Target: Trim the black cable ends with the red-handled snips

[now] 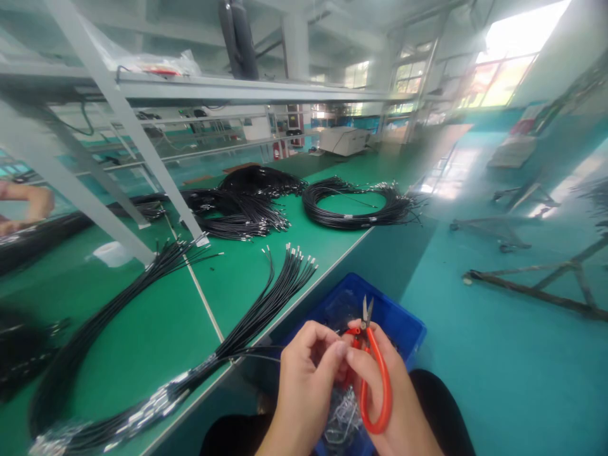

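Above the blue bin (403, 318), the right hand (399, 387) grasps red-handled snips (385, 380), blades up, seemingly to free its thumb; the left hand (303, 375) pinches its fingers tight (catch hidden). Left of the bin, black cables (256, 316) cross the bench (137, 329), tips fanned, presumably for reach.

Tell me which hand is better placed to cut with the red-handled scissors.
Likely the right hand: the red-handled scissors already rest in it, blades up and slightly parted. The left hand is beside it, fingertips close to the right's; whether it pinches anything is hidden.
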Available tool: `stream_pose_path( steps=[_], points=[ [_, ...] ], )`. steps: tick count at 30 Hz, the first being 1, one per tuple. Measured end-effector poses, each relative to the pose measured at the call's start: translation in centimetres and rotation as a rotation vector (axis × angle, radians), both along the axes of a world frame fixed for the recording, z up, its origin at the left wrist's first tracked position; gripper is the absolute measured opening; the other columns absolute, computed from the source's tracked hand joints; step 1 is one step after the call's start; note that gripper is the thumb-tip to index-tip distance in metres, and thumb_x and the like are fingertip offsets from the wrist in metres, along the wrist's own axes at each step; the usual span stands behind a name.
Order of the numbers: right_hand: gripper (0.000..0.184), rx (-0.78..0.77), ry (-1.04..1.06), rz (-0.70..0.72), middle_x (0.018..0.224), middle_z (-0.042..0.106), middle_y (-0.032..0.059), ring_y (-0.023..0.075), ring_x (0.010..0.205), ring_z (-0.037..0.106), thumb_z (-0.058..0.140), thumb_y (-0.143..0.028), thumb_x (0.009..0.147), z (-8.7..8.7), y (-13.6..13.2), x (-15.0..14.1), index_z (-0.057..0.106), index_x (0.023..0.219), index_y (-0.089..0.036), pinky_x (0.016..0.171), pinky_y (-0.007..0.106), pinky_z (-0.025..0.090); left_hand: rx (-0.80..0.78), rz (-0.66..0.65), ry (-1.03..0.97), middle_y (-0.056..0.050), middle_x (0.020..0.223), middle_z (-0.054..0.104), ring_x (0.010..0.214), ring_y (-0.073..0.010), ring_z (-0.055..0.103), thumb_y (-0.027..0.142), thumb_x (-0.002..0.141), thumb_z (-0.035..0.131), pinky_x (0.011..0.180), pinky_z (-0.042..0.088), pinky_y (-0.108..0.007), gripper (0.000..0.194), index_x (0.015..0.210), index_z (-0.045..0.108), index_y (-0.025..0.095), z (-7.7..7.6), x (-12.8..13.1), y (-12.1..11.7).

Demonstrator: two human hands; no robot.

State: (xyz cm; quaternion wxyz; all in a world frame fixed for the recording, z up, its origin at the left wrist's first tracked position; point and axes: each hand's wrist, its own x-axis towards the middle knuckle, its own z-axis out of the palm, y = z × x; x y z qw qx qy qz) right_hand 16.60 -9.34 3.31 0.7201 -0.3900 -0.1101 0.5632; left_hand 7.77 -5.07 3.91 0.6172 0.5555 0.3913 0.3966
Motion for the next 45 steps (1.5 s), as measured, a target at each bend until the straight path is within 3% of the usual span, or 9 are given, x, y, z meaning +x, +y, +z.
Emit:
stream_pose_path(
  steps=[7, 16, 18, 21, 25, 27, 34, 41, 45],
  points=[
    [0.019, 0.099, 0.042, 0.059, 0.067, 0.055, -0.0033, 0.0129, 0.059, 0.052, 0.062, -0.015, 0.076, -0.7, 0.1, 0.3, 0.052, 0.091, -0.022, 0.056, 0.026, 0.042, -0.199, -0.114, -0.281, 0.0, 0.058, 0.058, 0.053, -0.01, 0.048, 0.023, 0.078, 0.063, 0.056, 0.04, -0.023, 0.014, 0.07, 0.057, 0.013, -0.2, -0.9, 0.8],
    [0.01, 0.103, 0.056, 0.075, 0.071, 0.059, -0.0018, 0.0132, 0.065, 0.053, 0.059, -0.016, 0.081, -0.4, -0.1, 0.6, 0.055, 0.088, -0.023, 0.064, 0.025, 0.043, -0.142, -0.153, -0.247, 0.002, 0.061, 0.054, 0.056, -0.0108, 0.05, 0.021, 0.08, 0.057, 0.058, 0.042, -0.023, 0.012, 0.07, 0.053, 0.016, -0.2, -1.1, 0.8],
    [0.011, 0.081, 0.057, 0.066, 0.07, 0.058, -0.0021, 0.0132, 0.064, 0.052, 0.06, -0.018, 0.081, -0.4, 0.0, 0.6, 0.056, 0.089, -0.023, 0.064, 0.026, 0.044, 0.01, -0.055, -0.07, 0.001, 0.065, 0.056, 0.059, -0.0126, 0.053, 0.019, 0.081, 0.054, 0.06, 0.045, -0.024, 0.004, 0.078, 0.056, 0.017, 0.0, -1.3, 0.8],
    [0.016, 0.059, 0.071, 0.046, 0.072, 0.057, -0.0022, 0.0132, 0.065, 0.053, 0.062, -0.02, 0.08, -0.4, 0.0, 0.6, 0.056, 0.094, -0.023, 0.061, 0.025, 0.044, 0.431, 0.059, 0.271, -0.004, 0.084, 0.062, 0.068, -0.015, 0.058, 0.014, 0.08, 0.052, 0.065, 0.047, -0.025, 0.017, 0.091, 0.062, 0.021, 0.5, -1.5, 0.4],
    [0.016, 0.047, 0.084, 0.053, 0.07, 0.058, -0.0021, 0.0135, 0.064, 0.054, 0.063, -0.019, 0.079, -0.1, 0.0, 0.6, 0.056, 0.093, -0.023, 0.059, 0.024, 0.044, 0.771, 0.054, 0.496, -0.005, 0.093, 0.062, 0.073, -0.0156, 0.061, 0.013, 0.082, 0.048, 0.065, 0.046, -0.023, 0.022, 0.08, 0.067, 0.024, 0.8, -1.7, 0.2],
    [0.014, 0.038, 0.07, 0.06, 0.067, 0.058, -0.002, 0.0133, 0.062, 0.053, 0.063, -0.018, 0.079, 0.1, 0.0, 0.5, 0.056, 0.09, -0.022, 0.058, 0.024, 0.044, 0.699, 0.063, 0.497, -0.004, 0.089, 0.063, 0.072, -0.0157, 0.061, 0.013, 0.082, 0.048, 0.064, 0.046, -0.023, 0.021, 0.076, 0.065, 0.023, 0.7, -1.9, 0.4],
    [0.019, 0.02, 0.094, 0.026, 0.069, 0.057, -0.0028, 0.0124, 0.062, 0.053, 0.065, -0.018, 0.077, 0.0, 0.1, 0.3, 0.055, 0.092, -0.022, 0.059, 0.024, 0.044, 0.078, -0.113, 0.13, -0.003, 0.071, 0.066, 0.064, -0.017, 0.063, 0.018, 0.078, 0.057, 0.061, 0.05, -0.026, 0.006, 0.082, 0.06, 0.017, 1.0, -1.6, 0.9],
    [0.017, 0.055, 0.045, 0.026, 0.067, 0.057, -0.0029, 0.0129, 0.062, 0.052, 0.062, -0.018, 0.08, -0.2, 0.2, 0.2, 0.053, 0.094, -0.022, 0.06, 0.025, 0.043, 0.225, -0.044, 0.271, 0.0, 0.071, 0.062, 0.063, -0.0145, 0.06, 0.013, 0.077, 0.055, 0.06, 0.047, -0.023, 0.008, 0.077, 0.06, 0.018, 1.1, -1.6, 1.1],
    [0.009, 0.053, 0.0, 0.063, 0.057, 0.054, -0.0043, 0.012, 0.058, 0.049, 0.055, -0.019, 0.084, 0.0, 0.3, 0.4, 0.052, 0.093, -0.021, 0.056, 0.023, 0.04, 0.245, -0.14, 0.346, 0.002, 0.069, 0.064, 0.062, -0.013, 0.056, 0.006, 0.075, 0.054, 0.059, 0.043, -0.021, 0.022, 0.087, 0.064, 0.021, 0.6, -2.0, 1.2]
  ],
)
